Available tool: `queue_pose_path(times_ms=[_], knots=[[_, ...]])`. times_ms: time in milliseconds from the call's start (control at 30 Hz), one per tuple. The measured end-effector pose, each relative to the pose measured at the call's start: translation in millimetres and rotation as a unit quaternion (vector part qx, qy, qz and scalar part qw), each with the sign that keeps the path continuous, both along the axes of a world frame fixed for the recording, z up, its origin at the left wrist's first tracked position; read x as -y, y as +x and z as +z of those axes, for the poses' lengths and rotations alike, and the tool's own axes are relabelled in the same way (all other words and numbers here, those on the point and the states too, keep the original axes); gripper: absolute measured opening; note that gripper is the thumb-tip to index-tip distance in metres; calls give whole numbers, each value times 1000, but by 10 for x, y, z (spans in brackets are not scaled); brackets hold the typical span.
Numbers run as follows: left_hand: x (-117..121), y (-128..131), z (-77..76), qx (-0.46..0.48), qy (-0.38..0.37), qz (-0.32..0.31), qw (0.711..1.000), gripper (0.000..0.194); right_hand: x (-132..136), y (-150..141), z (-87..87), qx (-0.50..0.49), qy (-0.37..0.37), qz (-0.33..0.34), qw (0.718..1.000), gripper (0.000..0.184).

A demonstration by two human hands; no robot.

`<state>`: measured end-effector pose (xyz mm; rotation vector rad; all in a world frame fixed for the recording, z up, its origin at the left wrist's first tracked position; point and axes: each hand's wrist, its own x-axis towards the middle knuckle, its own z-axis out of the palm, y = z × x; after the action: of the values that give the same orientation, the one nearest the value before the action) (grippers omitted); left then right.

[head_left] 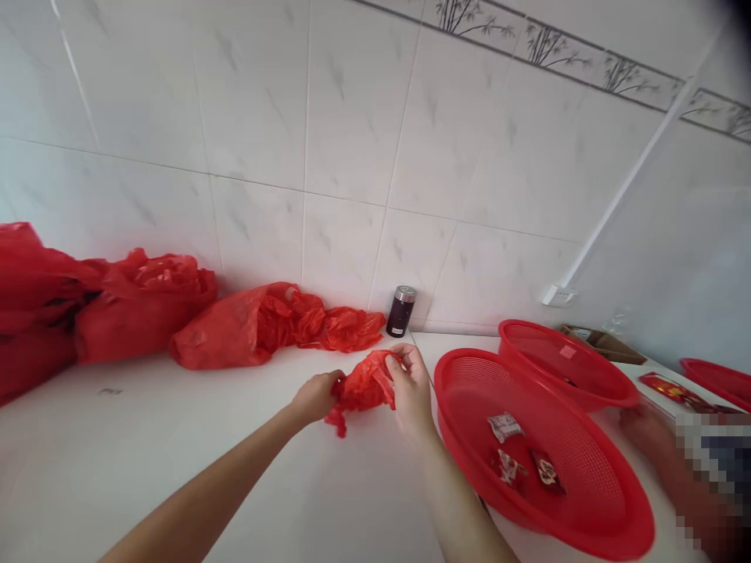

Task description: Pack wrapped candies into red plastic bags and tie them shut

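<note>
Both my hands grip a small crumpled red plastic bag (361, 389) above the white table (176, 438). My left hand (315, 396) is closed on the bag's left side. My right hand (409, 389) pinches its upper right edge with fingers curled. Just right of my right arm lies a large red mesh basket (587, 500) with a few wrapped candies (522, 457) inside.
Several stuffed red plastic bags (235, 328) lie along the tiled wall at left. A dark cylindrical canister (400, 310) stands by the wall. A second red basket (563, 363) sits behind the first. Another person's arm (651, 430) rests at the right edge, near a cardboard box (598, 340).
</note>
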<state>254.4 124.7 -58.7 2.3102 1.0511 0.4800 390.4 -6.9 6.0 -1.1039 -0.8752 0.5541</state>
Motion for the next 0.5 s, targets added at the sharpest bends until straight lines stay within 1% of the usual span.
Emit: queue_pose_path(times_ms=[33, 67, 133, 200, 233, 267, 300, 333, 367, 400, 433, 467, 500], knots=[[-35, 51, -30, -5, 6, 12, 1000, 26, 65, 62, 41, -13, 26, -31, 999, 17], [-86, 82, -30, -3, 15, 35, 999, 26, 130, 127, 82, -19, 56, -65, 996, 17], [-205, 103, 62, 19, 44, 97, 994, 33, 260, 254, 160, -27, 102, -114, 988, 18], [-270, 100, 254, 51, 74, 157, 983, 48, 370, 353, 218, -42, 120, -132, 983, 19], [-253, 94, 368, 67, 87, 175, 978, 55, 412, 384, 236, -51, 121, -134, 982, 19], [-193, 87, 481, 83, 96, 182, 975, 60, 443, 400, 247, -59, 119, -134, 982, 18], [-88, 79, 583, 99, 105, 178, 973, 60, 463, 399, 251, -64, 116, -132, 982, 18], [57, 71, 665, 115, 114, 163, 973, 56, 474, 382, 251, -68, 110, -124, 984, 17], [232, 66, 721, 135, 114, 132, 975, 50, 477, 349, 248, -70, 103, -108, 986, 17], [422, 64, 746, 153, 107, 92, 978, 45, 475, 306, 246, -72, 96, -86, 989, 16], [612, 66, 741, 172, 82, 40, 981, 44, 471, 256, 245, -73, 89, -62, 991, 15], [786, 71, 709, 204, 3, -31, 979, 46, 470, 206, 249, -74, 82, -37, 993, 15], [930, 77, 654, 220, -71, -71, 970, 40, 472, 164, 258, -79, 76, -14, 994, 16]])
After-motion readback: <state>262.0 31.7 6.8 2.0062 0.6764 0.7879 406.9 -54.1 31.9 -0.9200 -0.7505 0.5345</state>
